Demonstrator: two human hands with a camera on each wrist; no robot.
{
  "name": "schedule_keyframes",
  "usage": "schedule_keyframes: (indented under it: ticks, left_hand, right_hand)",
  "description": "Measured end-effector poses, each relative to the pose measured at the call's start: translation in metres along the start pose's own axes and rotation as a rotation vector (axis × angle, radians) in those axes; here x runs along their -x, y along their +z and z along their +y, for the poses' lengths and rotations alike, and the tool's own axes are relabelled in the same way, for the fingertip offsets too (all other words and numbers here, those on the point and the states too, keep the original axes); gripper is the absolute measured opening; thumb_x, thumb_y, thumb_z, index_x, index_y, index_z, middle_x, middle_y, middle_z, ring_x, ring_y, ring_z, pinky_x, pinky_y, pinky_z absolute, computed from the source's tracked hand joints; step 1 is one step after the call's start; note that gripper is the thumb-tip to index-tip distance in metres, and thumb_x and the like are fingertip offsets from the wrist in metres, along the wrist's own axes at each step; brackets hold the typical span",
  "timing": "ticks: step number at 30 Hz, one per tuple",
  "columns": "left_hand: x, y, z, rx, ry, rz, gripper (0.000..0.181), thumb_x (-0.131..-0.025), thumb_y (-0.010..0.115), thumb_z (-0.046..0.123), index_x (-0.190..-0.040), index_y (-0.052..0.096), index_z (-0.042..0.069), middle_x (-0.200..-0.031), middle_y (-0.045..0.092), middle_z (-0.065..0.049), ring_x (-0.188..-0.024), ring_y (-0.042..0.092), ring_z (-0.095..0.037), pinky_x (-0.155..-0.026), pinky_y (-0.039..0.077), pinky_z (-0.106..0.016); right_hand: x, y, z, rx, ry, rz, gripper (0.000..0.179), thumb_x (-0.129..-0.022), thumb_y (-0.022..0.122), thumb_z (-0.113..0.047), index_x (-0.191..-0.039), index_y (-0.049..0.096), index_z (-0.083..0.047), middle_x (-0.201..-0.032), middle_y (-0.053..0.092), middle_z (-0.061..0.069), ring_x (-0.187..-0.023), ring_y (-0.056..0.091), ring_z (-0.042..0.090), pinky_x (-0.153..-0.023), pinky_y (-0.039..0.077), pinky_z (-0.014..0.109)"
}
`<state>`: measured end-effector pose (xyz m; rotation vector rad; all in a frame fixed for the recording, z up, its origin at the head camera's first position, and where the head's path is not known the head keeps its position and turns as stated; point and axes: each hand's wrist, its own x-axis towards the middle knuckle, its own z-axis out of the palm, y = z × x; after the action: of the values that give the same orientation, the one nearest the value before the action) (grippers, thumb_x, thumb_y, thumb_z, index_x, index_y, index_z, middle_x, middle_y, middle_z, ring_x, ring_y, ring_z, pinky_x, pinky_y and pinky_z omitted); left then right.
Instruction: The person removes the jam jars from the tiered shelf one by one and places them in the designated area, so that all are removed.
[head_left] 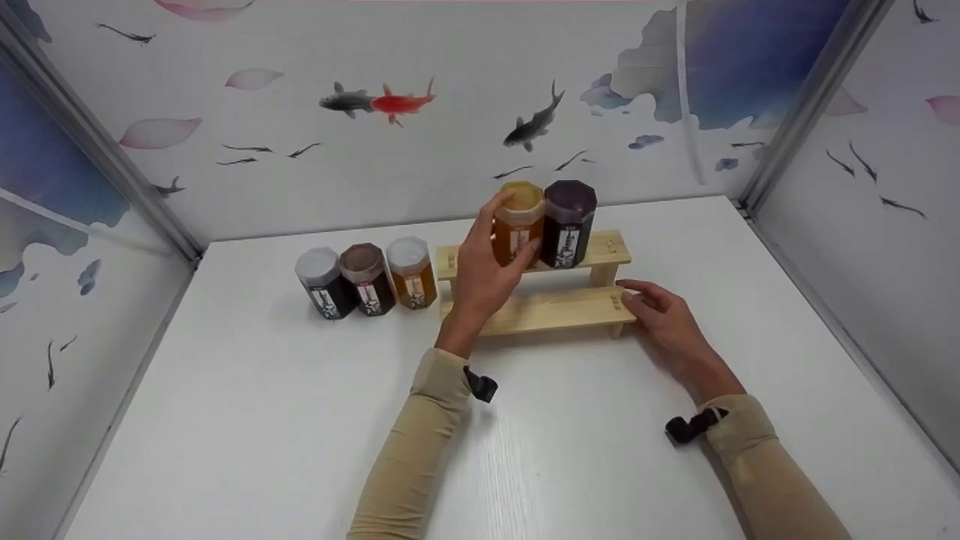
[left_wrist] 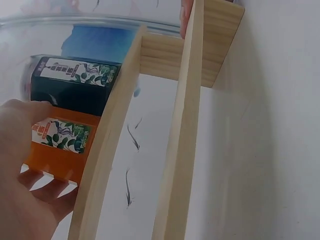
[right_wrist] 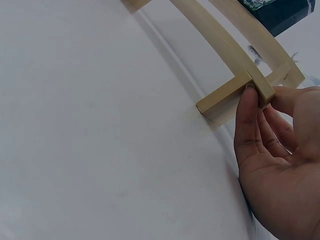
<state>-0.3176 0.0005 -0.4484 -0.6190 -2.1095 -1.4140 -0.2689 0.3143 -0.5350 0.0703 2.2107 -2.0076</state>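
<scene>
My left hand [head_left: 486,266] grips an amber jar [head_left: 517,231] with a yellowish lid, thumb on its front and fingers around its left side. The jar is at the upper shelf of a two-tier wooden rack [head_left: 555,311], right beside a dark jar [head_left: 568,232] with a purple-black lid. In the left wrist view the amber jar [left_wrist: 62,160] has its base along the shelf plank and its label facing out. My right hand [head_left: 671,326] pinches the right end of the lower shelf; the right wrist view shows thumb and fingers [right_wrist: 247,120] on that wooden end.
Left of the rack stand three more jars in a row: a black one with a pale lid [head_left: 325,283], a dark red-brown one [head_left: 367,279] and an amber one with a white lid [head_left: 412,272]. Printed panels [head_left: 450,172] wall the white table [head_left: 262,420] at the back and sides.
</scene>
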Motion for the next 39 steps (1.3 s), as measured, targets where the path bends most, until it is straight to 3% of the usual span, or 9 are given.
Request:
schedule_keyframes:
  ticks: [5, 15, 28, 39]
  left_hand:
    - [0.004, -0.006, 0.004, -0.01, -0.024, -0.005, 0.078, -0.096, 0.086, 0.029, -0.162, 0.044, 0.032, -0.154, 0.06, -0.003, -0.134, 0.065, -0.016, -0.1, 0.062, -0.031]
    - [0.015, -0.028, 0.009, -0.048, 0.016, -0.049, 0.075, -0.096, 0.085, 0.033, -0.16, 0.045, 0.027, -0.151, 0.061, -0.004, -0.127, 0.068, -0.021, -0.102, 0.063, -0.042]
    - [0.028, -0.077, -0.008, -0.127, 0.08, -0.003, 0.072, -0.097, 0.084, 0.033, -0.158, 0.047, 0.021, -0.148, 0.063, -0.008, -0.126, 0.07, -0.022, -0.096, 0.065, -0.039]
    - [0.041, -0.12, -0.022, -0.187, 0.067, 0.058, 0.073, -0.098, 0.082, 0.036, -0.159, 0.045, 0.021, -0.147, 0.062, -0.008, -0.127, 0.068, -0.022, -0.095, 0.065, -0.04]
  right_hand:
    - [0.0, -0.001, -0.002, -0.006, 0.009, -0.004, 0.059, -0.108, 0.065, -0.045, -0.157, 0.054, -0.014, -0.143, 0.062, 0.004, -0.124, 0.068, 0.009, -0.1, 0.059, 0.02]
    - [0.001, -0.001, -0.002, 0.009, 0.032, -0.006, 0.062, -0.106, 0.066, -0.05, -0.158, 0.054, -0.018, -0.151, 0.057, 0.008, -0.129, 0.065, 0.012, -0.104, 0.057, 0.019]
    - [0.0, 0.003, 0.0, 0.002, 0.004, -0.003, 0.062, -0.107, 0.066, -0.048, -0.158, 0.053, -0.014, -0.149, 0.058, 0.009, -0.127, 0.066, 0.011, -0.103, 0.058, 0.02]
    - [0.0, 0.0, -0.001, 0.005, 0.016, 0.005, 0.063, -0.106, 0.067, -0.05, -0.158, 0.054, -0.016, -0.147, 0.059, 0.007, -0.127, 0.066, 0.012, -0.103, 0.057, 0.02]
